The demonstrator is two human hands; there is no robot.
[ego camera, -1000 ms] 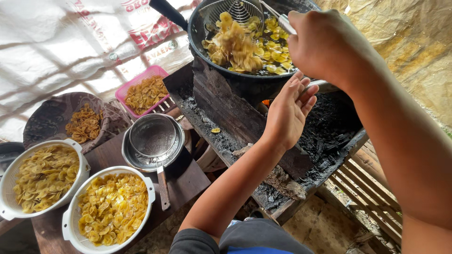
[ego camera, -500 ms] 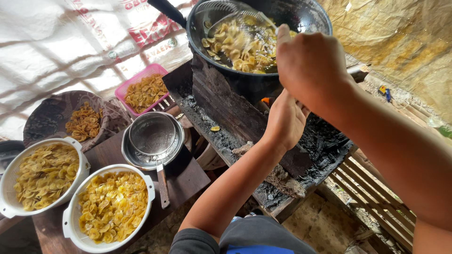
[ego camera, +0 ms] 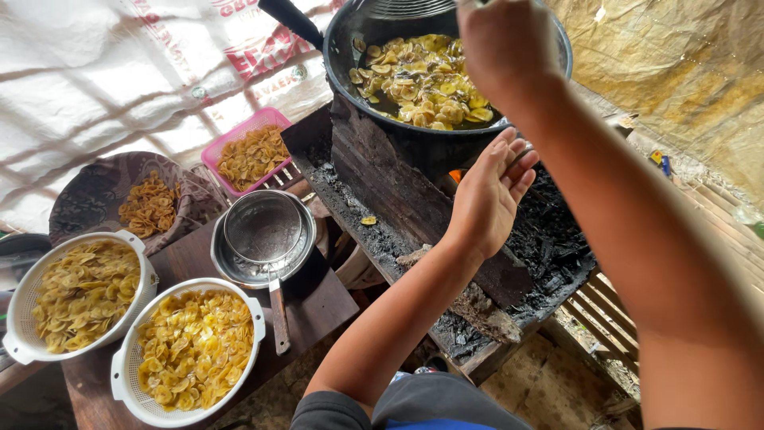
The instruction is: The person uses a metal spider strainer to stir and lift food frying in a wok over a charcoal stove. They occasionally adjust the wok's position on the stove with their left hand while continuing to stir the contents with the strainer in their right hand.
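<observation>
While the right hand [ego camera: 505, 44] is raised over the black frying pan [ego camera: 549, 36], its fingers are curled shut around a metal handle at the top edge of the view; the wire skimmer [ego camera: 410, 8] on that handle sits at the pan's far rim, only partly in frame. The pan holds yellow banana chips [ego camera: 422, 80] in dark oil, bunched toward the middle and near side. Its black handle [ego camera: 290, 20] points up and to the left.

The left hand [ego camera: 485, 199] hangs below the pan's near rim, in front of the charred wooden stove frame [ego camera: 414, 207]. Its fingers are extended and loosely together, palm open, gripping nothing. Whether the fingertips touch a thin metal piece just beyond them cannot be told. A small orange glow [ego camera: 454, 175] shows under the pan beside this hand.

To the left, on a dark wooden table [ego camera: 318, 302], a metal sieve [ego camera: 263, 231] rests inside a steel bowl, its handle pointing toward the viewer. Two white colanders stand side by side at the table's near end: one [ego camera: 119, 374] with bright yellow chips, the other [ego camera: 16, 346] with paler chips. Farther back, a pink basket [ego camera: 215, 151] and a dark round tray [ego camera: 87, 203] each hold browner chips. A white tarpaulin [ego camera: 103, 72] covers the wall behind.
</observation>
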